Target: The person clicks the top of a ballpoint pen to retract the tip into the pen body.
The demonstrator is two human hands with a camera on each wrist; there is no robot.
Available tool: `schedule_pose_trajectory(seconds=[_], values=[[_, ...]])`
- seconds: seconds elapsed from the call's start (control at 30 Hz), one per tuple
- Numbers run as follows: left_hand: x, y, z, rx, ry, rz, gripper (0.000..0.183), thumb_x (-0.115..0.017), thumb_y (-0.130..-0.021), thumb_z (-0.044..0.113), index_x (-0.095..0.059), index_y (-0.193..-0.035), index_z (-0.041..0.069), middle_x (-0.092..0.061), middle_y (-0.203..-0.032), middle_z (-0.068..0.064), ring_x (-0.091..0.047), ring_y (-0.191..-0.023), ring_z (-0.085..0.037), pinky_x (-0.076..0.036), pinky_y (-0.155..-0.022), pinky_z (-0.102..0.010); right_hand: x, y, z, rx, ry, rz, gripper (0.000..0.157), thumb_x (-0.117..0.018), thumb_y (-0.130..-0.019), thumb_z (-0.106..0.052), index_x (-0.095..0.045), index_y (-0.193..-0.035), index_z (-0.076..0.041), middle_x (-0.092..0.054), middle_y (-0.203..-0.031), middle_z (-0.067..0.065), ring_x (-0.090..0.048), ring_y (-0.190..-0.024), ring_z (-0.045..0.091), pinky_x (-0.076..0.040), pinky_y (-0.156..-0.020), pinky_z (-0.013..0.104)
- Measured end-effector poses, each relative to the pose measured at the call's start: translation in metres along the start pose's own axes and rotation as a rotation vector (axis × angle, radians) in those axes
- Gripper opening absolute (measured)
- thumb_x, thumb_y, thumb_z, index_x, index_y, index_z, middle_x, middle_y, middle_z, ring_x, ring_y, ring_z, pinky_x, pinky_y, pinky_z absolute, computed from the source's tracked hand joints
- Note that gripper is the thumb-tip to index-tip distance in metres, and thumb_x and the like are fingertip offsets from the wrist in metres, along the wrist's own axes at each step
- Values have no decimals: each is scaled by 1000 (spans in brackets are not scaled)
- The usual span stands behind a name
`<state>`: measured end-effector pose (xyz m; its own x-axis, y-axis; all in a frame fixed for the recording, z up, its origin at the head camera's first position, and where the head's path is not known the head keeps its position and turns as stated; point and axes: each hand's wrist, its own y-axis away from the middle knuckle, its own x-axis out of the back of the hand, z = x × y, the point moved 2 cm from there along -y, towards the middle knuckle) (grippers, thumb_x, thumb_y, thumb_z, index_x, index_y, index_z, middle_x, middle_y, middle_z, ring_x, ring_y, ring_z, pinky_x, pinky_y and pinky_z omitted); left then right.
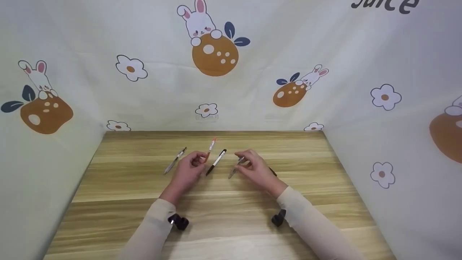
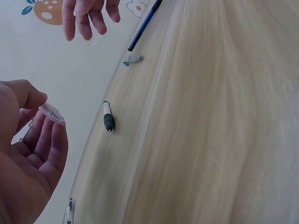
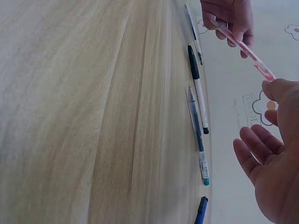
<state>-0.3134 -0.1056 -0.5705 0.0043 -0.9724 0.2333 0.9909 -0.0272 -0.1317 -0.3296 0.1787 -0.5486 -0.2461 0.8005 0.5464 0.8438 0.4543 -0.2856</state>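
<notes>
My left hand (image 1: 187, 169) pinches a clear pen with a red-orange end (image 1: 212, 145) between thumb and fingers, holding it above the table. In the right wrist view this red pen (image 3: 250, 53) slants in the air. My right hand (image 1: 256, 169) has its fingers apart and holds nothing. Under it lies a clear gel pen with a teal end (image 3: 198, 140). Between the hands rests a white pen with a black grip (image 1: 216, 162). Left of my left hand lies a clear pen with dark parts (image 1: 175, 160). A blue pen (image 2: 145, 25) lies beyond the teal-ended one, mostly hidden by my right hand in the head view.
The wood-grain table (image 1: 231, 224) meets a pale cloth (image 1: 162, 97) printed with rabbits, oranges and flowers, which hangs at the back and both sides. A black wrist camera (image 1: 178, 221) sits on the left sleeve and another camera (image 1: 278, 217) on the right.
</notes>
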Motion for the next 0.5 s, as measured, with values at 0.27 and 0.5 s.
schedule_pose_trajectory(seconds=[0.27, 0.5], values=[[15, -1, -3, 8, -64, 14, 34, -72, -96, -4, -77, -128, 9, -71, -106, -8, -65, -97, -23, -55, -80, -27, 1, 2, 1, -1, -1, -1, 40, -79, -103, -9, -70, -142, -6, -66, -129, 8, -67, -118, 43, -62, -96, 48], [26, -6, -6, -6, -157, 56, 33, -75, -96, -3, -79, -126, 9, -73, -106, -8, -67, -96, -22, -56, -80, -29, 3, 4, -2, -13, 30, -6, 40, -80, -103, -13, -70, -141, -4, -66, -131, 10, -68, -120, 42, -60, -98, 50]])
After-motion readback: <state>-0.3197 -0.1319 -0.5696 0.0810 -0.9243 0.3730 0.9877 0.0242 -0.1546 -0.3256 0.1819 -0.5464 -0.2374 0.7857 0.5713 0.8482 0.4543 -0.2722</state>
